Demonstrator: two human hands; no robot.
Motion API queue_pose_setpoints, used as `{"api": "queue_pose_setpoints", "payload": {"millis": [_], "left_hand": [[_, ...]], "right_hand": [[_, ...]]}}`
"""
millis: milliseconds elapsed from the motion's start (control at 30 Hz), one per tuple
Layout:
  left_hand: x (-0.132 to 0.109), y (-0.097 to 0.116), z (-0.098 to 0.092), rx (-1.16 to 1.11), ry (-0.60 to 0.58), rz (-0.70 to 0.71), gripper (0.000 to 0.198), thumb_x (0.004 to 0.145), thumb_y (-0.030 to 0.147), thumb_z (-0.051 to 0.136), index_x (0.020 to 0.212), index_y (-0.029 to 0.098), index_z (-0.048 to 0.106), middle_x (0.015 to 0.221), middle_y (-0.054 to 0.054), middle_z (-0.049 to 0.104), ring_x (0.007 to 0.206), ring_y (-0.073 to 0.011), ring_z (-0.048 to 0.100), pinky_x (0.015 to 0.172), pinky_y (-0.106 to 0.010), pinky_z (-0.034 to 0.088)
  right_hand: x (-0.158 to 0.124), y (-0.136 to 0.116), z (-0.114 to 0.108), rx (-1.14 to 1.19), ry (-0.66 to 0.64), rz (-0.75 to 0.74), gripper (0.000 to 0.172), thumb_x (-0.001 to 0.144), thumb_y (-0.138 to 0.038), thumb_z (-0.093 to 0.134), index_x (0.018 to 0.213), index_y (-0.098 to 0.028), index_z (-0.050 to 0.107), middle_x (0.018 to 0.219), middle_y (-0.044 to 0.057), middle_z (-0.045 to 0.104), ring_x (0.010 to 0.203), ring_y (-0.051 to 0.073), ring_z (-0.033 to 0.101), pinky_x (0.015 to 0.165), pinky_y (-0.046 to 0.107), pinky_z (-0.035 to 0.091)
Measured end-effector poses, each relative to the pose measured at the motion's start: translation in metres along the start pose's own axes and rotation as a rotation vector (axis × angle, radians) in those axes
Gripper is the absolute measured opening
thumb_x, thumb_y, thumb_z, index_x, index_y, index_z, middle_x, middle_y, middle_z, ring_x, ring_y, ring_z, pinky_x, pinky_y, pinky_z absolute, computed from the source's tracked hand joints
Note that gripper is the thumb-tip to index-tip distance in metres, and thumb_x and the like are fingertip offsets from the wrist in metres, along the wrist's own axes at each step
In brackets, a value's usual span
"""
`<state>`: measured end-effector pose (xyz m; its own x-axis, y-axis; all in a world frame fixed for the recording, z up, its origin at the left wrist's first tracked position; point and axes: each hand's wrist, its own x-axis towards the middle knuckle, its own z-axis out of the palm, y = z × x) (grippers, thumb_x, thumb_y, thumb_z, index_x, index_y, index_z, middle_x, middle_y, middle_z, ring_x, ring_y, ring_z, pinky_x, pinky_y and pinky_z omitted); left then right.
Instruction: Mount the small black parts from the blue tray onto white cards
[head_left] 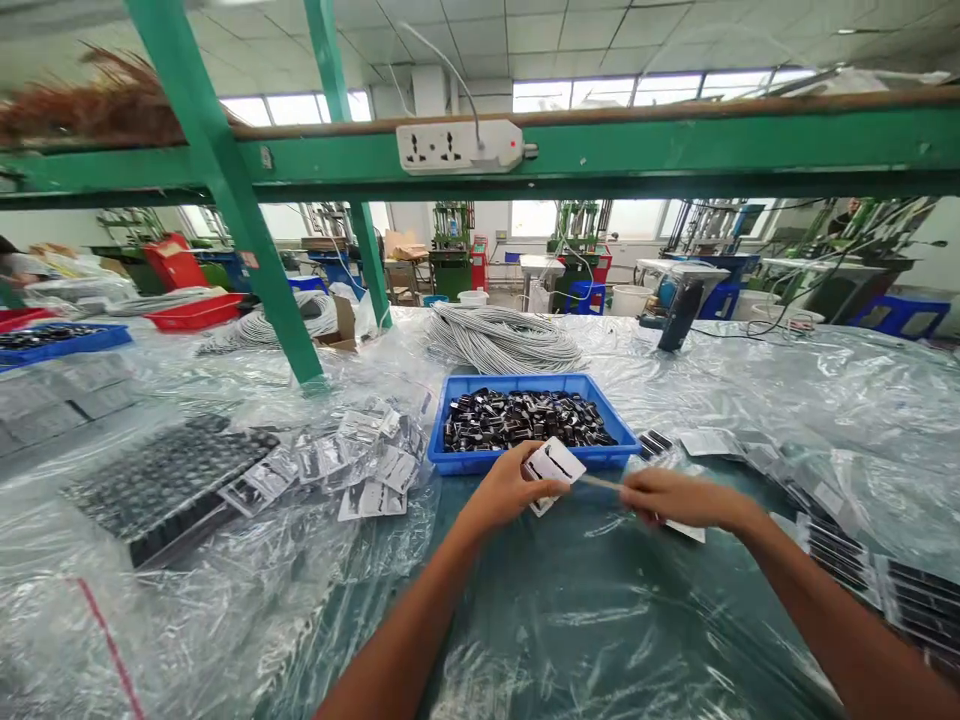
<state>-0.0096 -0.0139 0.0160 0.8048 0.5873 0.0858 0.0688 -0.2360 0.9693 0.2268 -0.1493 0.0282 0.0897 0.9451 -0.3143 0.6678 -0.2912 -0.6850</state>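
Observation:
My left hand (514,490) is closed on a small stack of white cards (556,462) with black print, just in front of the blue tray (469,462). From the cards a thin tan band (600,483), which looks like a rubber band, runs taut to my right hand (679,497). The right fingers are pinched on its end and slightly blurred by motion. Beneath that hand, a white card edge (688,532) shows on the table; the rest of it is hidden. Many small black shiny pieces (525,420) fill the tray.
Bagged white cards (375,498) and a block of packed dark pieces (180,470) lie left. More dark packs (836,555) line the right side. A grey cable coil (502,338) sits behind the tray. A green post (259,260) and a beam with a power strip (461,147) stand ahead.

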Motion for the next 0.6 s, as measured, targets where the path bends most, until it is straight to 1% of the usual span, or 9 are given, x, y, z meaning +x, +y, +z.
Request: {"api": "queue_pose_setpoints", "payload": {"millis": [33, 100, 167, 233, 267, 367, 467, 533, 600], "left_hand": [[0.002, -0.001, -0.001, -0.021, 0.065, 0.014, 0.052, 0.074, 0.053, 0.067, 0.11, 0.016, 0.06, 0.092, -0.005, 0.068, 0.08, -0.0181, 0.063, 0.069, -0.027, 0.049], [0.005, -0.006, -0.003, -0.037, 0.222, 0.022, 0.047, 0.082, 0.057, 0.053, 0.099, 0.015, 0.065, 0.085, -0.005, 0.068, 0.077, -0.0181, 0.064, 0.067, -0.027, 0.049], [0.008, -0.011, -0.003, -0.052, 0.358, 0.015, 0.046, 0.082, 0.057, 0.052, 0.095, 0.014, 0.067, 0.082, -0.005, 0.069, 0.075, -0.0188, 0.064, 0.064, -0.028, 0.049], [0.01, -0.014, -0.003, -0.082, 0.463, 0.032, 0.043, 0.081, 0.052, 0.055, 0.098, 0.014, 0.067, 0.087, -0.006, 0.07, 0.079, -0.0199, 0.065, 0.069, -0.029, 0.051], [0.01, -0.015, -0.003, -0.099, 0.51, 0.052, 0.042, 0.081, 0.049, 0.056, 0.101, 0.014, 0.067, 0.092, -0.007, 0.071, 0.083, -0.0203, 0.066, 0.073, -0.03, 0.052], [0.007, -0.014, -0.003, -0.119, 0.658, 0.113, 0.036, 0.082, 0.042, 0.056, 0.106, 0.016, 0.063, 0.103, -0.008, 0.071, 0.093, -0.0205, 0.066, 0.084, -0.032, 0.052], [0.003, -0.01, -0.009, -0.079, 0.768, 0.157, 0.03, 0.085, 0.039, 0.054, 0.104, 0.017, 0.062, 0.102, -0.008, 0.07, 0.093, -0.0198, 0.066, 0.087, -0.033, 0.051], [0.001, -0.009, -0.017, -0.047, 0.774, 0.181, 0.027, 0.085, 0.037, 0.053, 0.1, 0.017, 0.063, 0.099, -0.008, 0.071, 0.092, -0.0201, 0.066, 0.087, -0.033, 0.051], [0.001, -0.008, -0.028, -0.028, 0.709, 0.196, 0.026, 0.083, 0.037, 0.055, 0.097, 0.017, 0.065, 0.098, -0.007, 0.072, 0.094, -0.021, 0.066, 0.087, -0.033, 0.051]], "right_hand": [[0.0, -0.002, 0.003, -0.16, 0.084, -0.062, 0.018, 0.081, -0.032, 0.059, 0.068, -0.019, 0.063, 0.065, 0.005, 0.061, 0.06, 0.019, 0.058, 0.057, 0.031, 0.047], [0.003, -0.015, 0.015, -0.359, 0.338, -0.233, 0.013, 0.082, -0.025, 0.056, 0.08, -0.02, 0.068, 0.084, 0.01, 0.069, 0.077, 0.025, 0.065, 0.071, 0.037, 0.052], [0.012, -0.037, 0.031, -0.406, 0.589, -0.457, 0.022, 0.087, -0.023, 0.05, 0.101, -0.021, 0.067, 0.104, 0.012, 0.068, 0.095, 0.027, 0.065, 0.083, 0.041, 0.053], [0.026, -0.063, 0.048, -0.396, 0.742, -0.648, 0.03, 0.092, -0.023, 0.045, 0.116, -0.022, 0.063, 0.116, 0.013, 0.065, 0.108, 0.027, 0.062, 0.092, 0.044, 0.052], [0.035, -0.075, 0.056, -0.394, 0.794, -0.703, 0.032, 0.093, -0.023, 0.044, 0.12, -0.021, 0.062, 0.118, 0.014, 0.064, 0.112, 0.027, 0.061, 0.095, 0.045, 0.051], [0.065, -0.101, 0.074, -0.368, 0.86, -0.738, 0.036, 0.092, -0.02, 0.045, 0.123, -0.015, 0.062, 0.121, 0.018, 0.065, 0.115, 0.03, 0.06, 0.098, 0.049, 0.05], [0.087, -0.114, 0.082, -0.247, 0.833, -0.72, 0.035, 0.091, -0.02, 0.046, 0.12, -0.013, 0.065, 0.12, 0.018, 0.068, 0.112, 0.031, 0.063, 0.097, 0.049, 0.051], [0.094, -0.118, 0.08, -0.119, 0.785, -0.705, 0.03, 0.09, -0.024, 0.05, 0.113, -0.017, 0.069, 0.114, 0.016, 0.071, 0.104, 0.03, 0.067, 0.092, 0.047, 0.053], [0.096, -0.119, 0.073, 0.028, 0.72, -0.687, 0.022, 0.089, -0.029, 0.056, 0.101, -0.02, 0.073, 0.099, 0.012, 0.076, 0.088, 0.028, 0.071, 0.08, 0.042, 0.055]]}}
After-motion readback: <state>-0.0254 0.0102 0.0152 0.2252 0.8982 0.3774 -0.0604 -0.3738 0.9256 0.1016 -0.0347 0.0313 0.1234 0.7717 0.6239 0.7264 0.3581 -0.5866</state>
